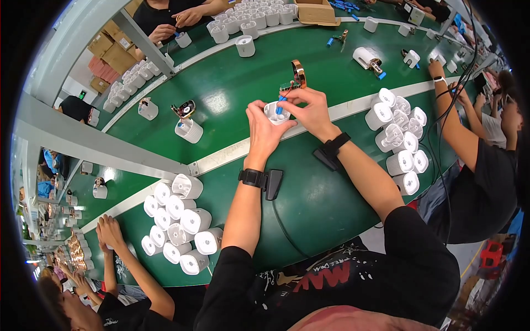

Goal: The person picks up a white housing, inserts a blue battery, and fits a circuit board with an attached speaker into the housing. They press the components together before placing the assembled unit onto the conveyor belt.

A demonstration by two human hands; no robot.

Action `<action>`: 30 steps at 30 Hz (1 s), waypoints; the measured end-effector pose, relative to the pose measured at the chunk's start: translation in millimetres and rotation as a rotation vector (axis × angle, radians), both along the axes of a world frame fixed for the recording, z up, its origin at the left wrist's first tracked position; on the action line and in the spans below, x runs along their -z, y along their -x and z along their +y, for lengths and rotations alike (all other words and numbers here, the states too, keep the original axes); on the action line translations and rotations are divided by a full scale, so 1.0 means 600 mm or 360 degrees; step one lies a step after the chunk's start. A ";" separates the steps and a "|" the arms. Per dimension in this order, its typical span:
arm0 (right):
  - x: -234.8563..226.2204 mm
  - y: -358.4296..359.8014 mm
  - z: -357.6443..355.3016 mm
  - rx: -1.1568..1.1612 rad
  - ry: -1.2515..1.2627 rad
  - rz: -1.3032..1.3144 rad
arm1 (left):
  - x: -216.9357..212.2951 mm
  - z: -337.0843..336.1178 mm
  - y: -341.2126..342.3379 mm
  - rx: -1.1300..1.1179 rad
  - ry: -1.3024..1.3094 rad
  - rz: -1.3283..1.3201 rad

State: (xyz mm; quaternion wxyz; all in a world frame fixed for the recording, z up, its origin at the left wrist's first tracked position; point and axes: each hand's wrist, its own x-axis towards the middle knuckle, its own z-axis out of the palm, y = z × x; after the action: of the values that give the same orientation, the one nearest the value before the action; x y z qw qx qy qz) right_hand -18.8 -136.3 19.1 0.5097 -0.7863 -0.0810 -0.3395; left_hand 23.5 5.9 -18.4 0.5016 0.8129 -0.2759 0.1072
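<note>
In the middle of the green bench, my left hand (263, 130) wraps round a white ribbed plastic housing (271, 114) whose open end faces up. My right hand (309, 111) pinches a blue cylindrical battery (282, 105) at the mouth of that housing. From the battery, thin wires lead to a small green circuit board (289, 86). A copper-coloured ring part (298, 73) stands above the board, over my right fingers. How deep the battery sits in the housing is partly hidden by my fingers.
White housings cluster at left (180, 234) and right (398, 132). Two part-assembled units (189, 131) stand on the far green surface. A pale rail (221, 157) crosses the bench. Cables (441, 127) hang at right. Co-workers' hands (110, 233) are at left, far side and right.
</note>
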 end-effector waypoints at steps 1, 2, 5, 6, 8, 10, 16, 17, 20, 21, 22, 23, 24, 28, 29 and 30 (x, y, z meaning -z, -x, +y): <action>-0.001 0.000 0.002 0.0020 -0.0009 -0.0008 | 0.006 0.000 -0.001 -0.0013 -0.0025 -0.0126; -0.001 0.000 0.002 0.0018 -0.0009 -0.0009 | 0.011 0.000 -0.003 -0.0015 -0.0024 -0.0127; 0.003 -0.003 -0.003 0.0081 0.0006 -0.0076 | 0.008 0.000 -0.006 0.0075 -0.0073 -0.0265; 0.005 -0.005 -0.005 0.0080 0.0007 -0.0076 | 0.007 0.002 -0.007 0.0074 -0.0072 -0.0265; 0.006 -0.006 -0.008 0.0094 -0.0053 -0.0046 | 0.002 0.007 -0.007 0.0244 -0.0060 -0.0034; 0.006 -0.006 -0.010 0.0103 -0.0083 -0.0030 | -0.007 0.008 -0.006 0.0332 -0.0053 0.0083; 0.009 -0.011 -0.012 0.0113 -0.0136 -0.0084 | -0.010 0.009 -0.009 0.0169 0.0135 0.0357; 0.009 -0.011 -0.012 0.0113 -0.0152 -0.0114 | -0.009 0.009 -0.010 0.0078 0.0139 0.0271; 0.009 -0.010 -0.014 0.0148 -0.0110 -0.0118 | -0.012 0.010 -0.005 0.0016 0.0120 0.0167; 0.009 -0.010 -0.015 0.0165 -0.0089 -0.0121 | -0.014 0.010 -0.003 -0.0016 0.0110 0.0114; 0.010 -0.009 -0.015 0.0164 -0.0090 -0.0120 | -0.016 0.010 -0.003 -0.0018 0.0110 0.0115; 0.010 -0.009 -0.014 0.0155 -0.0067 -0.0122 | -0.016 0.010 -0.002 -0.0032 0.0090 0.0084; 0.010 -0.008 -0.014 0.0147 -0.0045 -0.0125 | -0.017 0.009 -0.001 -0.0047 0.0069 0.0052; 0.007 -0.004 -0.011 0.0104 0.0042 -0.0173 | -0.019 0.011 0.000 -0.0074 -0.0061 -0.0076; 0.006 -0.004 -0.010 0.0088 0.0074 -0.0198 | -0.019 0.011 0.000 -0.0080 -0.0116 -0.0125; 0.007 -0.004 -0.010 0.0087 0.0073 -0.0198 | -0.018 0.012 0.000 -0.0080 -0.0117 -0.0125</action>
State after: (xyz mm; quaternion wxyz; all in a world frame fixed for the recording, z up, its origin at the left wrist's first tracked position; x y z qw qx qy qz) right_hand -16.7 -142.1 15.1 0.4760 -0.7772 -0.0988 -0.3995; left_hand 23.7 13.0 -7.7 0.4575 0.8325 -0.2785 0.1415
